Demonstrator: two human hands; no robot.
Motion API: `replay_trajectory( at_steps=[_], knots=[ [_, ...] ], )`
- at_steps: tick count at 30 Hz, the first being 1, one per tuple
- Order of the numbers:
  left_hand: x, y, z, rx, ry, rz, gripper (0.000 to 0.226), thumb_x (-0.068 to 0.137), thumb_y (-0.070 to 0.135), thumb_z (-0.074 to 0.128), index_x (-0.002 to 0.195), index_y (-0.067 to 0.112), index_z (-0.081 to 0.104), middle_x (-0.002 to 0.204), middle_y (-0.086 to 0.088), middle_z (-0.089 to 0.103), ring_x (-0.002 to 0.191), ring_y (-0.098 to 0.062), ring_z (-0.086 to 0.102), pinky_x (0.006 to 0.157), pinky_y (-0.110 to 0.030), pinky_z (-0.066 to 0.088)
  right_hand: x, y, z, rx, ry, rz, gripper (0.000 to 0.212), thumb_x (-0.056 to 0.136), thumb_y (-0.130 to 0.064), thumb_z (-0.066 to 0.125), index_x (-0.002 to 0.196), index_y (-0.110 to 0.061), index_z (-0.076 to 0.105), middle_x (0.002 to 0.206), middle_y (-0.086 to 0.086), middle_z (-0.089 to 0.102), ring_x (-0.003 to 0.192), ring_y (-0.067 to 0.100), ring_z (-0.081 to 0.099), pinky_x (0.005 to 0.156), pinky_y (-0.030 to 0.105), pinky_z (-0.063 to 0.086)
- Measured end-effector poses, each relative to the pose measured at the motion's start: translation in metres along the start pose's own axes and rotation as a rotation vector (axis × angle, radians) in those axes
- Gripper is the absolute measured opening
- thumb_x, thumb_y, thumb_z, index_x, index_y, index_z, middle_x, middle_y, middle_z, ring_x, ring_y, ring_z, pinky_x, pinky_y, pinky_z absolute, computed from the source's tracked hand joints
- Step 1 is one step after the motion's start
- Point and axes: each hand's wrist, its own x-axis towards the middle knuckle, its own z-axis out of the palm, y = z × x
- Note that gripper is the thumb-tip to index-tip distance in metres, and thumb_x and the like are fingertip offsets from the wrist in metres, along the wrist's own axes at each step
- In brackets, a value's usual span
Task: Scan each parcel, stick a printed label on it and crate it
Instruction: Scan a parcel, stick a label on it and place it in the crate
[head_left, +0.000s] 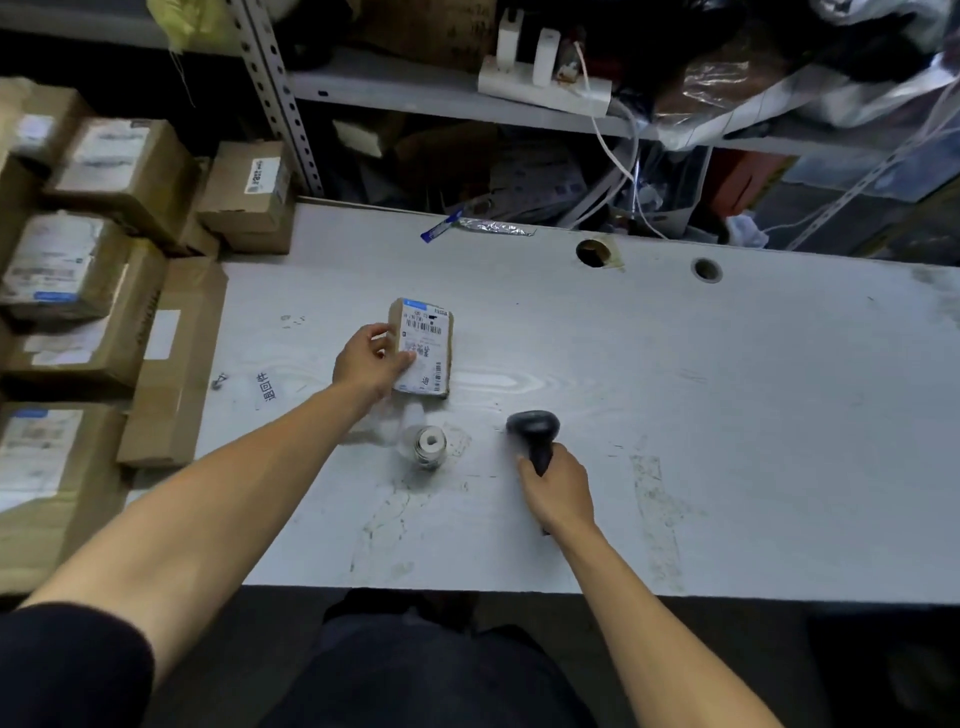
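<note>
A small brown parcel (427, 345) with a white barcode label on top lies on the grey table (727, 395), left of centre. My left hand (370, 361) holds its left edge, thumb on the label. My right hand (558, 491) grips the handle of a black barcode scanner (534, 434), whose head points toward the parcel from the near right. A small roll of labels (430, 446) stands on the table between my two hands, just below the parcel.
Stacked cardboard parcels (93, 218) with labels fill the left side, and a flat cardboard piece (171, 374) lies over the table's left edge. Metal shelving (415, 88) with a power strip (545, 83), cables and bags runs behind. Two round holes (595, 253) pierce the tabletop at the back.
</note>
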Motion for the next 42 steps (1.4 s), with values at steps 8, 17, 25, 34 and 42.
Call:
replay_trajectory(
  at_steps=[8, 17, 25, 34, 42],
  knots=[
    [-0.042, -0.018, -0.013, 0.523, -0.076, 0.544, 0.069, 0.08, 0.057, 0.073, 0.137, 0.023, 0.051, 0.136, -0.003, 0.042, 0.128, -0.022, 0.039, 0.109, -0.041, 0.032, -0.009, 0.009, 0.013, -0.031, 0.362, -0.036, 0.063, 0.081, -0.024, 0.077, 0.136, -0.013, 0.047, 0.134, 0.008, 0.041, 0.126, 0.026, 0.037, 0.105, 0.034, 0.032],
    [-0.074, -0.043, -0.013, 0.553, -0.339, 0.458, 0.04, 0.081, 0.035, 0.081, 0.119, 0.027, 0.07, 0.112, 0.011, 0.07, 0.102, -0.01, 0.064, 0.089, -0.036, 0.054, -0.018, -0.022, 0.033, 0.146, 0.177, -0.493, 0.038, 0.088, -0.013, 0.07, 0.123, -0.023, 0.059, 0.116, -0.008, 0.049, 0.102, 0.004, 0.049, 0.089, 0.024, 0.049],
    [-0.089, -0.013, -0.04, 0.008, -0.548, 0.14, 0.033, 0.09, 0.015, 0.075, 0.12, 0.029, 0.07, 0.119, 0.018, 0.069, 0.107, 0.002, 0.066, 0.088, -0.016, 0.053, -0.001, -0.07, 0.032, 0.764, -0.608, 0.03, 0.029, 0.102, -0.012, 0.049, 0.119, 0.0, 0.07, 0.108, 0.019, 0.072, 0.091, 0.025, 0.068, 0.08, 0.031, 0.055],
    [-0.116, -0.039, -0.026, 0.238, 0.004, 0.572, 0.018, 0.081, 0.024, 0.084, 0.097, 0.023, 0.075, 0.104, 0.013, 0.066, 0.099, 0.001, 0.063, 0.087, -0.018, 0.05, -0.008, -0.064, 0.04, 1.048, -0.668, 0.119, 0.026, 0.099, -0.009, 0.06, 0.123, 0.0, 0.066, 0.113, 0.015, 0.073, 0.099, 0.025, 0.071, 0.093, 0.035, 0.055],
    [-0.129, -0.041, -0.014, -0.004, -0.066, 0.301, 0.035, 0.076, 0.017, 0.088, 0.109, 0.019, 0.079, 0.102, 0.011, 0.076, 0.094, -0.001, 0.071, 0.089, -0.021, 0.056, -0.006, -0.061, 0.047, 1.039, -0.572, 0.1, 0.044, 0.086, -0.013, 0.076, 0.126, 0.0, 0.062, 0.115, 0.018, 0.073, 0.105, 0.027, 0.072, 0.097, 0.039, 0.057]
  ],
)
